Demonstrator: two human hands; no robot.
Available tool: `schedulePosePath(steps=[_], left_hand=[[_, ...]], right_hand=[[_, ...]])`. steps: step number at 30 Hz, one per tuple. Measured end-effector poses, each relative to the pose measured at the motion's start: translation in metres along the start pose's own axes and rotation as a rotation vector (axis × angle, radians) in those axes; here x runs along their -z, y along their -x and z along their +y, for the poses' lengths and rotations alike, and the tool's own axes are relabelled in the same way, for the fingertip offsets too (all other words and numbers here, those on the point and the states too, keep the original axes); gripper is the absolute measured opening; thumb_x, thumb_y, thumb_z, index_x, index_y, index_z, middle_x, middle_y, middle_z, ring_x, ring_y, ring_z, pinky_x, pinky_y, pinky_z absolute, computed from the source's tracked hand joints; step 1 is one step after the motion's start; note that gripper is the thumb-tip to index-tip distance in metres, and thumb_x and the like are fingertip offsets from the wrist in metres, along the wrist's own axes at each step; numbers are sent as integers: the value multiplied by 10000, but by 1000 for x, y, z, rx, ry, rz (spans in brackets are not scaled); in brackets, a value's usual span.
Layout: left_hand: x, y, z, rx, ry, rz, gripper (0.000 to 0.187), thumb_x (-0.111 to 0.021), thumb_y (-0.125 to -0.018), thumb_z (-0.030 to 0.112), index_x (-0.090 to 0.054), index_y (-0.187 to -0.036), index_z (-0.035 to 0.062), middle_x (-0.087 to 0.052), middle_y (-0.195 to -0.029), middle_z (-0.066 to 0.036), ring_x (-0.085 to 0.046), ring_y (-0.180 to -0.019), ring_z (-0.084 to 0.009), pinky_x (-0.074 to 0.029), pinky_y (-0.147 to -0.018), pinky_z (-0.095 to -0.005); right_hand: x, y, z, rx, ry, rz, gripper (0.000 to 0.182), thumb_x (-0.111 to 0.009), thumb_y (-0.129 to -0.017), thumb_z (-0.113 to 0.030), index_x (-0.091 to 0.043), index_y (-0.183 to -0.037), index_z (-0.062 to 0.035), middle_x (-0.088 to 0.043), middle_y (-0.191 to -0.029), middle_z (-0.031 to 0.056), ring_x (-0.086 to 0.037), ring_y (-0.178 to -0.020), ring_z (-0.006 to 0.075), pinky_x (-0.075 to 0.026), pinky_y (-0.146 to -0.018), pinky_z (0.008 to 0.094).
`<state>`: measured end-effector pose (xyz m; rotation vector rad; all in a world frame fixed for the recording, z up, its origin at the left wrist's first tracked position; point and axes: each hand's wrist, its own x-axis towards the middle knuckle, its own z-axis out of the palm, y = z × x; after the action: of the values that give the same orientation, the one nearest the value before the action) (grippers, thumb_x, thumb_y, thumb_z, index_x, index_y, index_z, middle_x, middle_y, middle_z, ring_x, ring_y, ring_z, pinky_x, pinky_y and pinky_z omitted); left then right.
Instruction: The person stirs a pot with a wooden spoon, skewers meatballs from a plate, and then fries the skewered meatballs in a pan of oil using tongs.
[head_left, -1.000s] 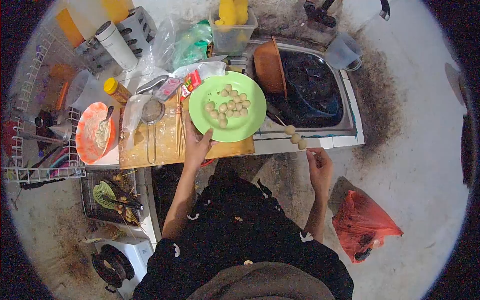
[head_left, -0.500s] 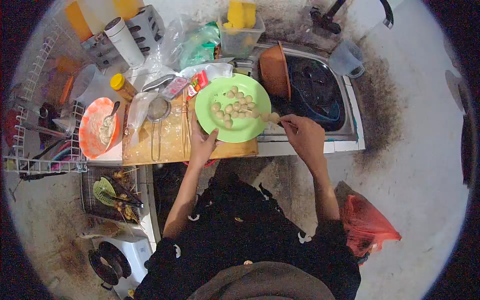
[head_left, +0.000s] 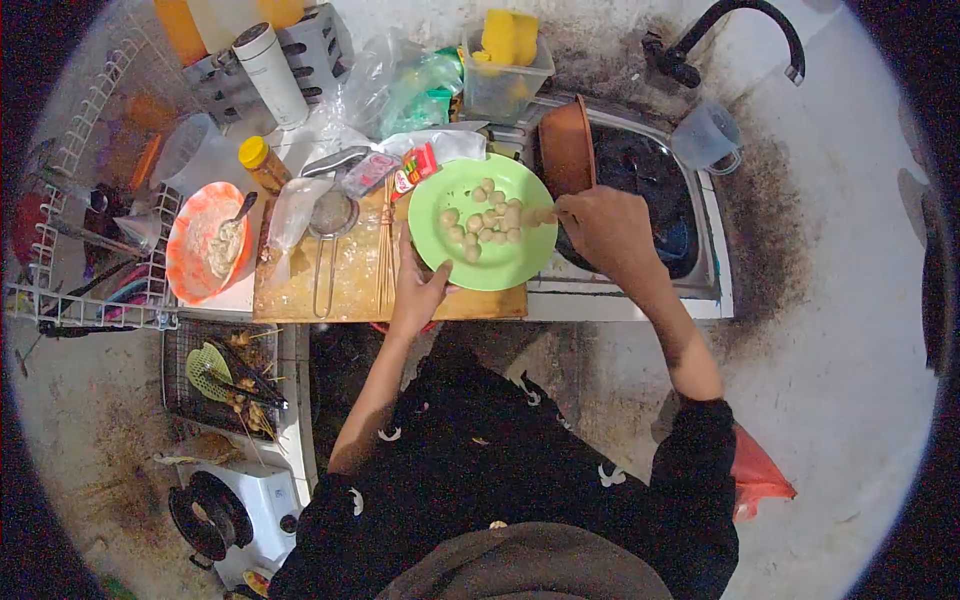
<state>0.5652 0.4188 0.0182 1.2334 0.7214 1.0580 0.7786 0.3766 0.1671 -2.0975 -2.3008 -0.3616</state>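
My left hand point(head_left: 422, 292) grips the near-left rim of a light green plate point(head_left: 500, 272), thumb on top. Several small round beige meatballs point(head_left: 487, 222) lie on the plate, mostly in its middle. Over the plate's right rim, my right hand point(head_left: 608, 228) is closed on a skewer, most of which its fingers hide. Blurred meatballs point(head_left: 540, 215) show at the fingertips on the skewer's end. Left of the plate, thin wooden skewers point(head_left: 386, 262) lie on a wooden board point(head_left: 285, 300), beside a small strainer point(head_left: 331, 215).
An orange bowl point(head_left: 182, 268) of pale batter with a spoon stands at the left. Behind the board are a yellow-capped jar point(head_left: 262, 163) and a red packet point(head_left: 415, 170). A brown container point(head_left: 566, 148) sits by the sink point(head_left: 680, 290). A stove point(head_left: 265, 520) stands lower left.
My right hand has risen slightly and moved right, its arm swinging outward. The skewered meatballs are now blurred. The plate stays in my left hand while the whole view has shifted a little.
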Motion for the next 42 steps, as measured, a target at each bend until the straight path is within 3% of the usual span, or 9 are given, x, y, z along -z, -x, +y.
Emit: schedulePosePath(steps=[9,13,16,18,21,23,26,27,42], left_hand=[[0,0,0,15,0,7,777,-425,-766,-117,54,-1331,118,-239,-1292,-170,-456,-1046,-244,-530,-695,-293],[-2,1,0,-1,30,0,772,-425,-766,-115,53,-1330,110,-230,-1301,-168,-447,-1059,-245,-532,-687,-287],[-1,0,0,44,70,10,769,-425,-767,-114,49,-1330,110,-226,-1305,-165,-445,-1064,-248,-532,-681,-283],[-3,0,5,-1,-32,17,767,-422,-767,-117,47,-1330,111,-239,-1297,-172,-463,-1045,-248,-534,-677,-280],[-3,1,6,28,2,14,763,-417,-768,-122,46,-1329,107,-263,-1281,-174,-475,-1028,-242,-535,-674,-280],[-3,0,6,11,-6,3,761,-419,-768,-123,42,-1328,107,-277,-1271,-171,-480,-1018,-236,-536,-672,-278],[-4,0,0,33,70,-13,749,-421,-764,-133,14,-1326,105,-302,-1248,-156,-481,-1010,-219,-533,-687,-279],[-6,0,2,33,75,7,741,-423,-763,-132,0,-1324,104,-304,-1246,-155,-474,-1018,-218,-530,-698,-279],[-6,1,10,52,-43,37,736,-438,-754,-126,-20,-1321,89,-289,-1258,-173,-448,-1054,-238,-529,-710,-291]], right_hand=[[4,-45,-6,260,173,-77,84,-557,-645,-148,-639,-660,-142,-580,-583,106,-595,-564,258,-463,-498,366],[1,-36,-6,238,128,-43,88,-569,-667,-169,-644,-685,-127,-586,-598,102,-598,-584,259,-467,-516,360],[2,-8,10,38,-14,-97,111,-570,-709,-192,-645,-725,-112,-597,-621,88,-600,-608,259,-468,-532,344],[8,27,19,-187,-298,-32,130,-568,-749,-203,-645,-779,-104,-602,-638,86,-604,-615,247,-465,-543,319],[10,80,26,-313,-408,-1,171,-551,-763,-277,-651,-828,-155,-616,-689,84,-600,-625,241,-462,-561,347],[12,107,23,-510,-476,-39,140,-589,-753,-165,-648,-869,-115,-619,-717,107,-594,-612,184,-444,-558,282],[7,129,14,-582,-492,-5,138,-592,-752,-157,-648,-869,-110,-624,-746,102,-568,-596,180,-432,-550,279],[-2,132,13,-555,-512,77,129,-597,-750,-148,-651,-860,-108,-621,-730,95,-549,-569,180,-426,-535,282],[5,109,-3,-376,-325,159,108,-611,-719,-123,-649,-819,-107,-604,-684,63,-544,-531,175,-428,-504,282]])
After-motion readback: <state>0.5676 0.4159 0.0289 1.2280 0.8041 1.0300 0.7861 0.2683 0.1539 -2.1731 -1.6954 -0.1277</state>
